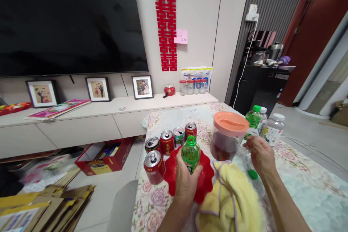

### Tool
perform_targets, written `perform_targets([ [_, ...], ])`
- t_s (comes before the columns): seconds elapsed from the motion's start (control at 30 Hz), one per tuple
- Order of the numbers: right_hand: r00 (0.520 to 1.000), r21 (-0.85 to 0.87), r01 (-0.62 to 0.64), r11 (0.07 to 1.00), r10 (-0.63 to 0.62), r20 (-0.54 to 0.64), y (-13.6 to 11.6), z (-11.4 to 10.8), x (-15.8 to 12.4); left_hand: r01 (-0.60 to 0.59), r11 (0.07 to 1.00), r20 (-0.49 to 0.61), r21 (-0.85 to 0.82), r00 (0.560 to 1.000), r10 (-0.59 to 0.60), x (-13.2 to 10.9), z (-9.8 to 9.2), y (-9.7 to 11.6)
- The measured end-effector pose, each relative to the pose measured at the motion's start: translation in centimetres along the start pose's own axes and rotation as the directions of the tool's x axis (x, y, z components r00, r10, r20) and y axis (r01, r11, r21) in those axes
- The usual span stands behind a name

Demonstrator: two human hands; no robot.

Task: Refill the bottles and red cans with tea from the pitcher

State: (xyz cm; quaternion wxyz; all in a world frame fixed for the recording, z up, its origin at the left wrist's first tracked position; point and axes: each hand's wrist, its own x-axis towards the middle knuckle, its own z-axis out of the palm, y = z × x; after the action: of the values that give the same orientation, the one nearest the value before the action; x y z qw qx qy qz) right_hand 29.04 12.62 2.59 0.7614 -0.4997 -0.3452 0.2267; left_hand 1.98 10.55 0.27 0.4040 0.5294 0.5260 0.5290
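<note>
My left hand [185, 181] is wrapped round a green plastic bottle [191, 151]. The bottle has no cap and stands upright over a red scalloped plate [202, 188]. On the right, my right hand [259, 154] is closed at the clear handle of a pitcher [227, 143] with an orange lid and dark liquid inside. A loose green cap [252, 174] lies below that hand. Several opened drink cans, among them a red can [154, 168] and a green can [178, 137], stand left of and behind the plate. A yellow cloth [231, 199] is bunched before the pitcher.
Behind my right hand stand another green bottle [253, 117] and white-capped bottles, one a clear bottle [273, 128]. A flowered tablecloth [156, 203] covers the table. A red box [106, 157] and flattened cardboard [59, 203] lie on the floor at left. A low cabinet [130, 107] runs behind.
</note>
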Motion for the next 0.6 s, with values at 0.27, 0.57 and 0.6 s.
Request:
perform_targets([
  [0.27, 0.995, 0.109, 0.051, 0.993, -0.042, -0.086, -1.0, 2.4, 0.0, -0.013, 0.999, -0.021, 0.030, 1.000, 0.014, -0.3, 0.3, -0.2],
  [0.57, 0.989, 0.026, 0.134, 0.991, -0.132, -0.070, -4.8, 1.8, 1.6, -0.031, 0.998, -0.037, 0.056, 0.999, 0.033, -0.5, 0.5, -0.4],
  [0.6, 0.988, 0.003, 0.146, 0.989, -0.146, -0.051, -5.6, 1.7, 1.9, -0.046, 0.997, -0.045, 0.064, 0.998, 0.049, -0.5, 0.6, -0.6],
])
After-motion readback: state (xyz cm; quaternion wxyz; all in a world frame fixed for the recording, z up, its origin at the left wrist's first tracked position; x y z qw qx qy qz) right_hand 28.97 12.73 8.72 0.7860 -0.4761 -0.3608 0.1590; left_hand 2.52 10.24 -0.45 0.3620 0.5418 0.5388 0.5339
